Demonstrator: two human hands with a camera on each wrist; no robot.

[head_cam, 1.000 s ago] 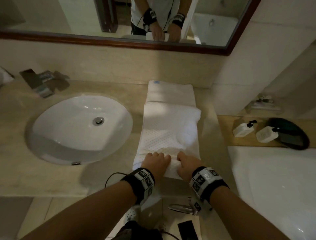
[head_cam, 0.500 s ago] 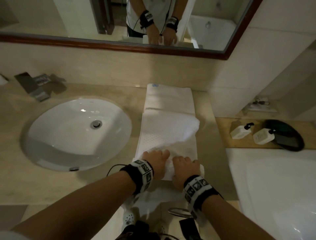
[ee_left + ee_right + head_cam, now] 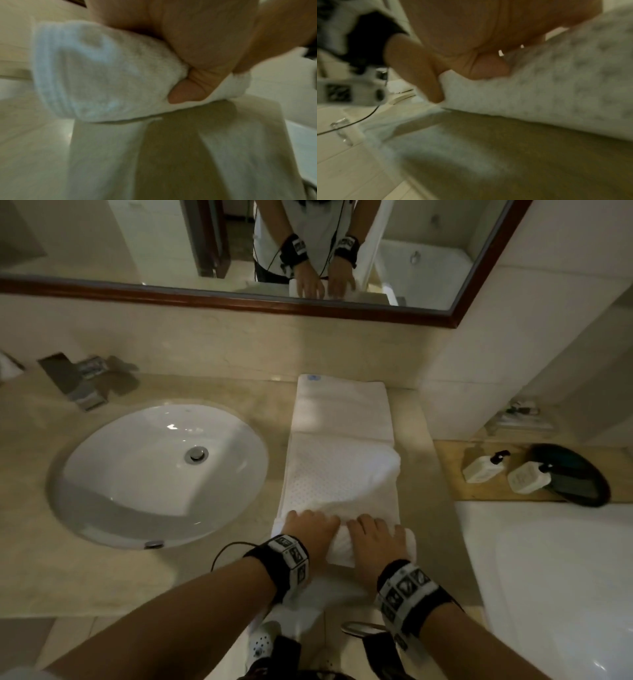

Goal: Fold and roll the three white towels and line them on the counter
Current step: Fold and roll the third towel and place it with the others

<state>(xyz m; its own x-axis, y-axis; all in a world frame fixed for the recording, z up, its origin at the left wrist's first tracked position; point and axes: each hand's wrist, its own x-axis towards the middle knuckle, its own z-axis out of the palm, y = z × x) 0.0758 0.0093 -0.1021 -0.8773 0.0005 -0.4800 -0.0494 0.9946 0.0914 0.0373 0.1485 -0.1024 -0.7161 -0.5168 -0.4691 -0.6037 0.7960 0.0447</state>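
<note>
A long white towel (image 3: 342,474) lies flat on the counter (image 3: 113,577), to the right of the sink. Its near end is wound into a short roll (image 3: 340,547). My left hand (image 3: 310,525) and right hand (image 3: 375,530) sit side by side on top of that roll, fingers curled over it. In the left wrist view my thumb (image 3: 187,93) is pressed into the roll (image 3: 96,75). The right wrist view shows the roll (image 3: 547,88) under my right palm. A second white towel (image 3: 342,409), folded flat, lies behind the first against the wall.
A white oval sink (image 3: 161,470) with a metal tap (image 3: 82,385) fills the counter's left half. To the right are a bathtub (image 3: 565,594) and a wooden ledge (image 3: 452,474) with two pump bottles (image 3: 483,469) and a dark dish (image 3: 579,474). A mirror (image 3: 137,241) hangs above.
Both hands have turned the towel's near edge over and pushed it away from me, so a flat edge has become a thicker roll. The flat part is shorter.
</note>
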